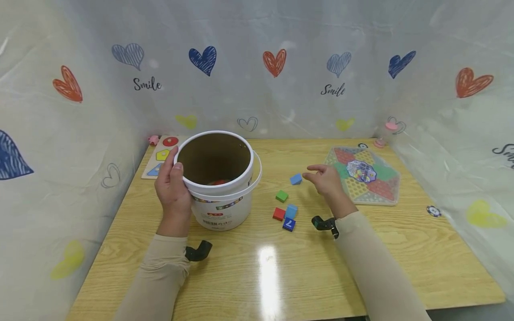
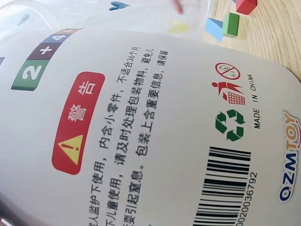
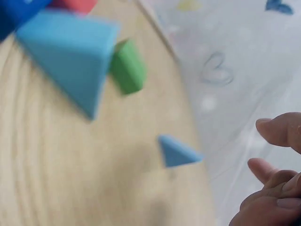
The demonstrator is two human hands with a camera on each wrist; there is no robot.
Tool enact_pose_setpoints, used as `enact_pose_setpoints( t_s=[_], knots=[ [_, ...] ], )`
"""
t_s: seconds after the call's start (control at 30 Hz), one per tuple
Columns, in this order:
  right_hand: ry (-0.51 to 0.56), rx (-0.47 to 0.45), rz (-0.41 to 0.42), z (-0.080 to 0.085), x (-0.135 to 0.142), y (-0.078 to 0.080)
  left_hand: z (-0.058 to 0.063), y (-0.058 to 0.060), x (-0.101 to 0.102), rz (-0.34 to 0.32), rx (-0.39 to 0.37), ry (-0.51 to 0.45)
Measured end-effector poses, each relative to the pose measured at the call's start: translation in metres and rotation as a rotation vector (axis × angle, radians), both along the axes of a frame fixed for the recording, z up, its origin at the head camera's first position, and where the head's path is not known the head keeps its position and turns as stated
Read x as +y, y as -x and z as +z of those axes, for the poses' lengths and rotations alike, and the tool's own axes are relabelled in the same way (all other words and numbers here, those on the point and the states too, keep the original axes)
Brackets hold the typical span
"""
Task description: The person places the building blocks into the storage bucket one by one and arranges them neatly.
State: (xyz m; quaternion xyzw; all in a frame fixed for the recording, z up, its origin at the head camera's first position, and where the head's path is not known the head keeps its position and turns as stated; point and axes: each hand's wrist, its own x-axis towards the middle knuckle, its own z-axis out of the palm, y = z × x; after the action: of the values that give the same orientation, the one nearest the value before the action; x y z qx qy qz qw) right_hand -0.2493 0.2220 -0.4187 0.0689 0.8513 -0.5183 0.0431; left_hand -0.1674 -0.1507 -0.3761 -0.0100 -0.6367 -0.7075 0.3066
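Observation:
My left hand holds the white bucket at the left side of its rim. A little red shows inside the bucket, mostly hidden by the wall. In the left wrist view, the bucket's printed side fills most of the picture. My right hand hovers just right of a blue triangular block, thumb and fingers apart with nothing between them. Nearer me lie a green block, a red block, a light blue triangular block and a dark blue block marked 7.
A hexagonal game board lies right of my right hand. Behind the bucket is a shape puzzle board. A pink-topped object stands at the back right corner, and a round chip lies near the right edge. Printed sheeting encloses the table.

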Motion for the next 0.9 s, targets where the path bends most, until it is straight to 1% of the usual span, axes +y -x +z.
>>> enact_pose_setpoints(
  t_s=[0.07, 0.13, 0.23, 0.3, 0.43, 0.6, 0.7, 0.9],
  knots=[
    [-0.002, -0.044, -0.022, -0.017, 0.003, 0.009, -0.003, 0.002, -0.002, 0.011, 0.004, 0.010],
    [-0.005, -0.068, -0.035, -0.030, 0.003, 0.015, -0.007, 0.005, -0.003, 0.019, 0.014, 0.015],
    [-0.005, -0.093, -0.068, -0.042, 0.001, 0.020, -0.008, 0.007, -0.004, 0.031, 0.003, 0.028],
    [-0.030, -0.104, -0.086, -0.047, -0.001, 0.021, -0.007, 0.007, -0.004, 0.039, -0.008, 0.040],
    [-0.099, -0.119, -0.096, -0.052, -0.005, 0.024, -0.007, 0.007, -0.004, 0.039, -0.007, 0.057],
    [-0.185, -0.079, -0.077, -0.052, -0.006, 0.023, -0.008, 0.007, -0.004, 0.035, 0.005, 0.062],
    [-0.199, -0.061, -0.085, -0.052, -0.008, 0.023, -0.008, 0.008, -0.003, 0.040, 0.017, 0.064],
    [-0.179, -0.058, -0.097, -0.052, -0.011, 0.020, -0.009, 0.007, -0.004, 0.041, 0.025, 0.059]
  ],
)
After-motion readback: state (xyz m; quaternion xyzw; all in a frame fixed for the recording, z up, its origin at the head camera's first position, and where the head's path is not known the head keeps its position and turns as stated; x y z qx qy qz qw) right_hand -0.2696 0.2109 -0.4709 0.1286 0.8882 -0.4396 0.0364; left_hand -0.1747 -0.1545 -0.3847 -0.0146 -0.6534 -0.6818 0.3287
